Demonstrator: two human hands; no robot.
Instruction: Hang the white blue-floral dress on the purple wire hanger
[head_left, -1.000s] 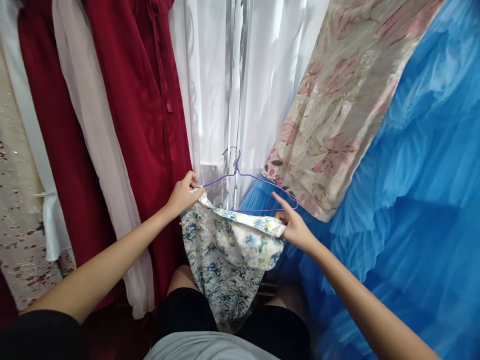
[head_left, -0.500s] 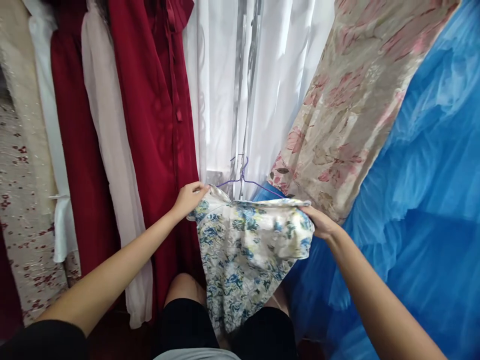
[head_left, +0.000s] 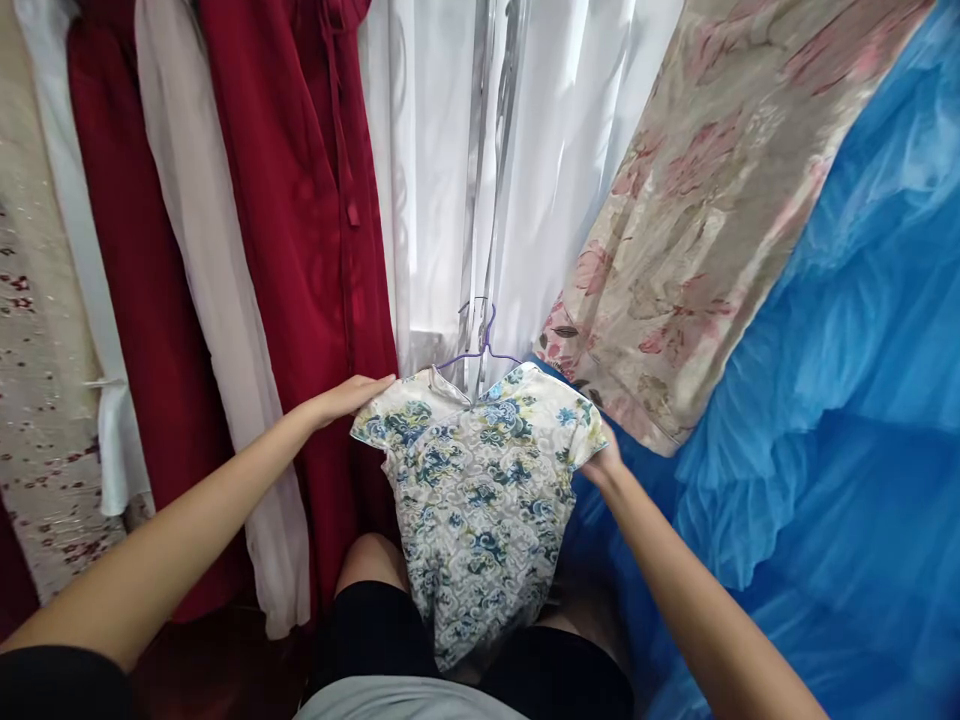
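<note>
A short-sleeved floral blouse [head_left: 484,490] in white, blue and green hangs from a thin purple wire hanger [head_left: 486,350]. Its neckline points up and its front faces me. My left hand [head_left: 349,398] reaches the left shoulder with its fingers stretched flat along the sleeve's top; its thumb is hidden. At the opposite sleeve is my right hand [head_left: 606,460], partly behind the fabric, so its fingers are mostly covered. The blouse's lower end hangs between my knees.
A white curtain [head_left: 435,180] with shiny vertical strips hangs behind the hanger. Dark red garments [head_left: 300,250] and a pale pink one [head_left: 202,230] hang on the left. A beige floral garment [head_left: 675,250] and blue ruffled tulle [head_left: 862,500] crowd the right side.
The blouse's right shoulder and sleeve, folded over before, now spread out evenly over the hanger. My left hand has shifted left with fingers straightened; my right hand has moved inward and slightly down.
</note>
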